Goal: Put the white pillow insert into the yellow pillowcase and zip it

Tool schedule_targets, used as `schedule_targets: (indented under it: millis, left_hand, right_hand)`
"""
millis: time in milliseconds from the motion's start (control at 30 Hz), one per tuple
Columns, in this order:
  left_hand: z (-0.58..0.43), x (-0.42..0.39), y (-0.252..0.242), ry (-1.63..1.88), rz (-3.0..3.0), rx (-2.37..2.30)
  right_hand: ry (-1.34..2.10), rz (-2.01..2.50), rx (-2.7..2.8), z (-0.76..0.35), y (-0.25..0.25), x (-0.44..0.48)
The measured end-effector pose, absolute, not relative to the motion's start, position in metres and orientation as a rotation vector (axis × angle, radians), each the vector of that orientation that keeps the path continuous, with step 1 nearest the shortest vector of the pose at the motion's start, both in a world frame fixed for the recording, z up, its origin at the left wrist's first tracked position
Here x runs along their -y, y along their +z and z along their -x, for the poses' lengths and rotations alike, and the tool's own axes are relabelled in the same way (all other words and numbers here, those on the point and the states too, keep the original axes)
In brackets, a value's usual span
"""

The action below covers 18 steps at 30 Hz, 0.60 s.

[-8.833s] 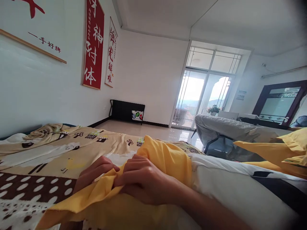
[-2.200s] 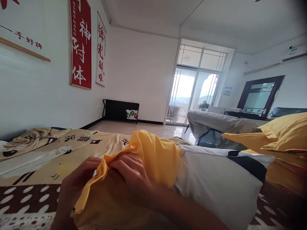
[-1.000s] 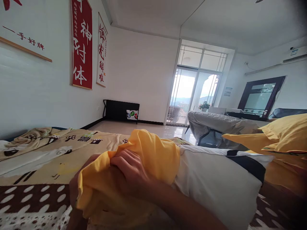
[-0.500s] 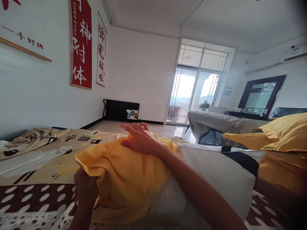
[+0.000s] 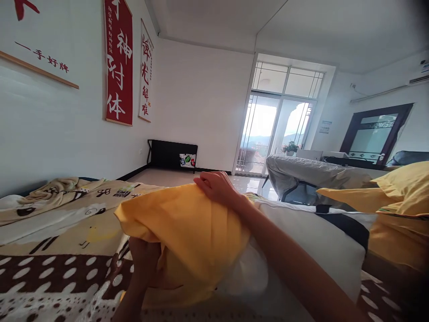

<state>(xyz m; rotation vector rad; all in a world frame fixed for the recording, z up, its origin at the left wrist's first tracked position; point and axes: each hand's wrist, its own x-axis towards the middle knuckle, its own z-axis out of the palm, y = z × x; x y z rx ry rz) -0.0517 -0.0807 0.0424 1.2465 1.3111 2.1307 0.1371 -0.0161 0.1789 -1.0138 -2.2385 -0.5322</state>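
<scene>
In the head view, a beige-and-brown blanket [image 5: 67,243] printed with sheep and dots fills the lower left. At lower centre, a yellow cloth [image 5: 191,228] covers one end of a white pillow [image 5: 311,235]; the left hand [image 5: 145,257] is clenched at its near hem, the right hand [image 5: 217,185] has its fingers curled tight on its upper edge. Glass doors [image 5: 261,129] and a sheeted table [image 5: 298,167] stand right of centre. Upper left, a red scroll [image 5: 119,85] shows "神附体", a white scroll [image 5: 145,76] "牌光解难", a larger hanging [image 5: 43,49] "一手好牌".
</scene>
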Motion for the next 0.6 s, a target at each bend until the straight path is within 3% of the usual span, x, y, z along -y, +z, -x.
schedule_targets:
  millis: [167,300,433,600]
  left_hand:
    - [0.047,0.105,0.065,2.050,-1.241,-1.362]
    - [0.035,0.126,0.077,1.891,-1.281,-1.346]
    - [0.044,0.123,0.082,1.986,-1.165,-1.359]
    - [0.068,0.106,0.075,2.076,-1.012,-1.354]
  right_hand:
    - [-0.884,1.058,2.189,-0.146,0.193,0.015]
    - [-0.913,1.024,2.191,-0.146,0.207,0.011]
    - [-0.616,1.042,2.257,-0.152,0.202,0.000]
    - [0.156,1.018,2.450,-0.177,0.202,-0.005]
